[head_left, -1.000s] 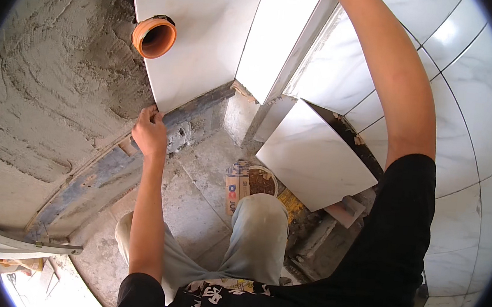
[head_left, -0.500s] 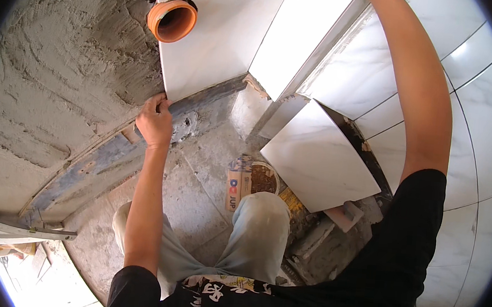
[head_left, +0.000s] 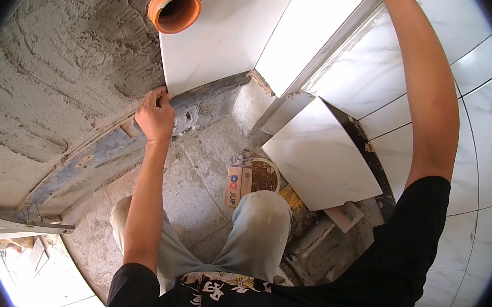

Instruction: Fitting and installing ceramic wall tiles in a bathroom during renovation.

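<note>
A large white tile (head_left: 221, 40) stands against the wall, its left edge beside an orange pipe end (head_left: 175, 10). At the tile's lower left corner, my left hand (head_left: 155, 115) has its thumb and fingers drawn together in a pinch. Whatever they hold, if anything, is too small to make out. Just under the tile's bottom edge runs a dark, mortar-stained strip (head_left: 96, 155), close below that hand. My right arm (head_left: 431, 105) reaches up past the top edge of the head view, so the hand itself is cut off.
Rough grey mortar (head_left: 61, 61) covers the wall at left. A loose white tile (head_left: 322, 157) leans at centre right, near a trowel (head_left: 343, 217). A printed carton (head_left: 239, 179) and a round tub (head_left: 265, 177) stand before my knees. A spirit level (head_left: 23, 226) lies far left.
The view has shifted slightly. My left hand stays at the tile's corner, its fingers a little higher, and my right arm has moved slightly to the right.
</note>
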The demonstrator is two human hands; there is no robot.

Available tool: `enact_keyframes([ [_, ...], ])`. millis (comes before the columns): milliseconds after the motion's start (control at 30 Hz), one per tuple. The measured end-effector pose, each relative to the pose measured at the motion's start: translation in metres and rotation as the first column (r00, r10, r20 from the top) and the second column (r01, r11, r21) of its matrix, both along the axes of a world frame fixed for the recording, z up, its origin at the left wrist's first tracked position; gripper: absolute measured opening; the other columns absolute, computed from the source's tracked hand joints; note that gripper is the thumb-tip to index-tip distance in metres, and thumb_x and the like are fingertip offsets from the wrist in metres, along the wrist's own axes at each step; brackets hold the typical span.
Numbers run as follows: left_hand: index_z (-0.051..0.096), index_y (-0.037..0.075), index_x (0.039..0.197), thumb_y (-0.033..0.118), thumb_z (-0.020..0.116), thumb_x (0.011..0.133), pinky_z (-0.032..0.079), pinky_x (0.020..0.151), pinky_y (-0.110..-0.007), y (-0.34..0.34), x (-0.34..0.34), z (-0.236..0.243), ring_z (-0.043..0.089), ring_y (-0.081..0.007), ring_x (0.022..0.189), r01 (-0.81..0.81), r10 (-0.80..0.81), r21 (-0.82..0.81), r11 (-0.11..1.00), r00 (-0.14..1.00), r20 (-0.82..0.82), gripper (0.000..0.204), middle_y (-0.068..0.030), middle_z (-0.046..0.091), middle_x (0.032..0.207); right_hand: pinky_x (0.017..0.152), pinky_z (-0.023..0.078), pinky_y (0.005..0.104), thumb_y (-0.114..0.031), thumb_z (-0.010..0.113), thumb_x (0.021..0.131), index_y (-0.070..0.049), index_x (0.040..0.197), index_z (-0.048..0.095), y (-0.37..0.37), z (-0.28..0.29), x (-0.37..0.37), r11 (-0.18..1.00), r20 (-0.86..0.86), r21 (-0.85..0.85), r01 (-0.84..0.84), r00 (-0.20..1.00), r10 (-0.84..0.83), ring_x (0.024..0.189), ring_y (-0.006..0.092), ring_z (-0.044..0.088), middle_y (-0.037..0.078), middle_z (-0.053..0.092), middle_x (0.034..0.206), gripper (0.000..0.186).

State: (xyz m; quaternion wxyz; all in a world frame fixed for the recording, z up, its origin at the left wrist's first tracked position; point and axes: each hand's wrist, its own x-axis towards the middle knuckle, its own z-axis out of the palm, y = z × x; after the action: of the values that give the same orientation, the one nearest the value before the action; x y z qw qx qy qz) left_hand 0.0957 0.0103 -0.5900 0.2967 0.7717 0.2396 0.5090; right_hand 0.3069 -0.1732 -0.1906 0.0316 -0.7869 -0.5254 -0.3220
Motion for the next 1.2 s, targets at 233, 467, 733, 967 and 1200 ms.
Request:
enact_keyframes([
  [233, 0.071, 0.008, 0.086, 0.004, 0.072, 0.074, 0.051, 0.062, -0.034, -0.002, -0.001, 0.001, 0.067, -0.0249, 0.068, -0.026, 0.025, -0.071, 0.997, 1.000, -0.019, 0.013, -0.0074, 0.070, 0.077, 0.067, 0.050, 0.0334, 0.000, 0.066, 0.074, 0.005, 0.089, 0.069, -0.001, 0.000, -0.019, 1.000, -0.030, -0.007, 0.012, 0.999, -0.013, 0.068, 0.0213, 0.064, 0.015, 0.070, 0.080, 0.016],
  [467, 0.071, 0.008, 0.085, 0.005, 0.073, 0.075, 0.051, 0.063, -0.035, -0.005, -0.002, 0.006, 0.066, -0.0252, 0.068, -0.032, 0.032, 0.004, 0.999, 0.999, -0.001, 0.011, -0.0081, 0.069, 0.077, 0.069, 0.051, 0.0340, 0.000, 0.065, 0.074, 0.006, 0.090, 0.070, -0.005, 0.001, -0.014, 0.993, 0.042, 0.035, -0.113, 0.993, 0.111, 0.071, 0.0230, 0.065, 0.016, 0.070, 0.082, 0.017],
  [733, 0.070, 0.006, 0.092, 0.007, 0.073, 0.074, 0.050, 0.071, -0.038, -0.008, -0.012, 0.006, 0.064, -0.0283, 0.075, -0.063, 0.075, 0.080, 0.995, 0.986, -0.150, 0.018, -0.0081, 0.070, 0.082, 0.071, 0.050, 0.0347, -0.002, 0.068, 0.074, 0.006, 0.089, 0.066, 0.002, -0.003, -0.031, 0.997, -0.083, -0.071, 0.026, 0.996, -0.031, 0.074, 0.0225, 0.064, 0.016, 0.069, 0.083, 0.017],
  [967, 0.072, 0.009, 0.082, 0.009, 0.074, 0.071, 0.050, 0.068, -0.038, -0.012, 0.002, 0.005, 0.063, -0.0280, 0.072, -0.076, 0.072, -0.015, 0.997, 0.982, -0.172, 0.012, -0.0079, 0.070, 0.079, 0.074, 0.049, 0.0389, -0.001, 0.068, 0.075, 0.008, 0.091, 0.063, -0.003, -0.001, -0.032, 0.998, -0.025, -0.049, 0.037, 0.999, -0.038, 0.078, 0.0317, 0.065, 0.023, 0.066, 0.085, 0.019],
  [1200, 0.073, 0.012, 0.081, 0.012, 0.075, 0.069, 0.051, 0.064, -0.037, -0.003, -0.001, 0.006, 0.063, -0.0260, 0.070, -0.117, 0.108, -0.023, 0.993, 0.964, -0.241, 0.013, -0.0049, 0.070, 0.075, 0.075, 0.049, 0.0421, -0.004, 0.067, 0.077, 0.007, 0.093, 0.060, -0.005, 0.003, 0.007, 0.986, -0.062, -0.126, -0.109, 0.993, 0.102, 0.083, 0.0417, 0.062, 0.026, 0.063, 0.087, 0.021],
])
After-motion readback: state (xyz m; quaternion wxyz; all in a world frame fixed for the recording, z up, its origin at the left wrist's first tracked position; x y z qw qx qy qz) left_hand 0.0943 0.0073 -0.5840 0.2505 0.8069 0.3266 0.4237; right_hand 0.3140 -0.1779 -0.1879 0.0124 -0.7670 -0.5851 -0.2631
